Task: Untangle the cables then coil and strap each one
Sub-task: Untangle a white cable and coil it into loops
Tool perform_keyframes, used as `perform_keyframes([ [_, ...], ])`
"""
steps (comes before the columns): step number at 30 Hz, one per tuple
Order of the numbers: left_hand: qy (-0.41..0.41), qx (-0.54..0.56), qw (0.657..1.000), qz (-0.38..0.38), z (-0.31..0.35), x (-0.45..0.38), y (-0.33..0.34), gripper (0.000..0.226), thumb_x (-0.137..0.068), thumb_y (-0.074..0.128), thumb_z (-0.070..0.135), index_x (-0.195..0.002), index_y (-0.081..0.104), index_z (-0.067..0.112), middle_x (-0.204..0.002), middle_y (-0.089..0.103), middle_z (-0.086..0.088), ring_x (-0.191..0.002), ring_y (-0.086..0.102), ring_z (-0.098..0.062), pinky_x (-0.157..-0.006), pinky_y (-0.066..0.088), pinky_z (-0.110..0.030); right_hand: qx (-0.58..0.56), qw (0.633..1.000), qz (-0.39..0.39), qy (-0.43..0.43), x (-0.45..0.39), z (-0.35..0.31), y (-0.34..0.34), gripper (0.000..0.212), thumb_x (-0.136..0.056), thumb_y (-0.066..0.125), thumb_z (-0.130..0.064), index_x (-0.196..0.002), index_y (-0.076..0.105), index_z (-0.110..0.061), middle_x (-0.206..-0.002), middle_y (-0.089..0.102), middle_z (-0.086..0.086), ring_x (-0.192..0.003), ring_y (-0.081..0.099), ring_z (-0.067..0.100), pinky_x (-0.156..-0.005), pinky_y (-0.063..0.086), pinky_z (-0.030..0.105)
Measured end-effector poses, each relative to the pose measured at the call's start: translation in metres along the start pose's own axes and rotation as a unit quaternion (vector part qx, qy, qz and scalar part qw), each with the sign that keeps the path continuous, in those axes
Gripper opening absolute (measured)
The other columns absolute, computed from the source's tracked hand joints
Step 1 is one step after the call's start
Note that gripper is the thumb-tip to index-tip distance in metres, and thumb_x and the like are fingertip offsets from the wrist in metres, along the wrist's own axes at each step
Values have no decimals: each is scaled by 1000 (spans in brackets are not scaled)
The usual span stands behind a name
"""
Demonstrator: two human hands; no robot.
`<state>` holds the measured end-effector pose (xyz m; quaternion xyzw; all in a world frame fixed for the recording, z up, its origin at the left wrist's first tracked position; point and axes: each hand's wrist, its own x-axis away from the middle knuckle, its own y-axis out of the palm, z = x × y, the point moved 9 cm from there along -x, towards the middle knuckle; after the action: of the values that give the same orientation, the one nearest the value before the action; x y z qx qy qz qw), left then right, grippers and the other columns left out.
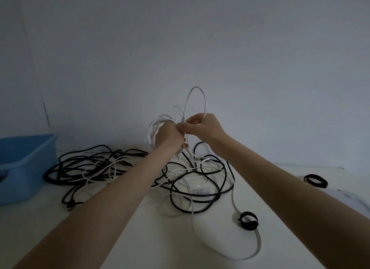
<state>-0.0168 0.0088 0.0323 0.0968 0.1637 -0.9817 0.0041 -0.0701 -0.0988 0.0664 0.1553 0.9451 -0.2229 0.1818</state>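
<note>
Both hands are raised above a tangle of black and white cables (180,180) on the white table (160,238). My left hand (169,135) grips a bundle of thin white cable loops (153,130). Close beside it, my right hand (202,126) pinches the same white cable, which arcs up in a tall loop (197,88) above the fingers. A black cable heap (80,166) lies to the left. A black strap ring (248,220) sits on a thicker white cable (258,244) at the front right.
A blue plastic bin (24,164) stands at the table's left edge. Another black strap ring (315,180) lies at the far right. A white wall rises right behind the table.
</note>
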Motion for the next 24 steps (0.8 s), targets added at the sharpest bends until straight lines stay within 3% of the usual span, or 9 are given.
perform_keyframes([
  [3,60,-48,997,-15,11,6,2,34,-100,40,27,-76,54,8,-67,64,-5,-49,60,-17,-59,52,-31,-97,992,66,35,-4,13,-13,12,-78,73,-7,-73,62,-9,-80,70,16,-77,70,27,-83,57,39],
  [7,24,3,998,-55,2,-1,-8,32,-99,36,17,-77,50,0,-36,55,1,-29,52,-8,-38,41,-18,-243,962,25,125,-7,31,-23,12,-82,60,8,-90,54,1,-87,64,22,-68,67,25,-65,58,26],
  [10,9,13,997,-71,-3,-1,-10,30,-99,37,15,-76,48,1,-32,53,2,-27,51,-7,-36,42,-16,-211,959,-77,175,-1,32,-19,12,-88,52,1,-76,52,-3,-73,61,10,-63,57,16,-58,49,23],
  [12,-4,64,995,-79,-5,-6,-7,24,-98,38,14,-86,52,-1,-46,63,-2,-35,58,-13,-54,53,-28,-159,951,-199,176,9,27,-6,21,-89,47,-2,-70,48,-11,-62,56,1,-63,48,14,-64,40,26],
  [14,-7,87,994,-72,-7,-14,-8,22,-96,39,12,-86,54,0,-53,66,-5,-39,60,-17,-61,54,-37,-97,941,-267,184,17,28,0,22,-89,48,-5,-69,47,-14,-61,52,-2,-67,45,13,-71,41,30],
  [17,16,76,996,-44,-1,-23,-16,23,-96,39,13,-79,53,6,-57,66,-4,-36,59,-13,-53,47,-30,-146,943,-230,189,14,31,-9,13,-86,56,6,-84,52,-6,-81,49,10,-73,48,18,-71,55,37],
  [19,27,71,996,-36,1,-24,-19,23,-96,38,13,-79,52,8,-64,65,-5,-34,58,-11,-51,45,-28,-219,944,-169,177,8,32,-20,17,-83,56,15,-93,54,1,-89,47,17,-71,52,23,-62,58,28],
  [24,12,46,999,-18,-11,-32,-27,23,-98,38,15,-81,51,6,-64,64,-5,-37,59,-12,-52,47,-30,-169,963,-133,165,5,35,-37,36,-81,58,17,-116,55,11,-123,53,20,-90,65,27,-73,58,24],
])
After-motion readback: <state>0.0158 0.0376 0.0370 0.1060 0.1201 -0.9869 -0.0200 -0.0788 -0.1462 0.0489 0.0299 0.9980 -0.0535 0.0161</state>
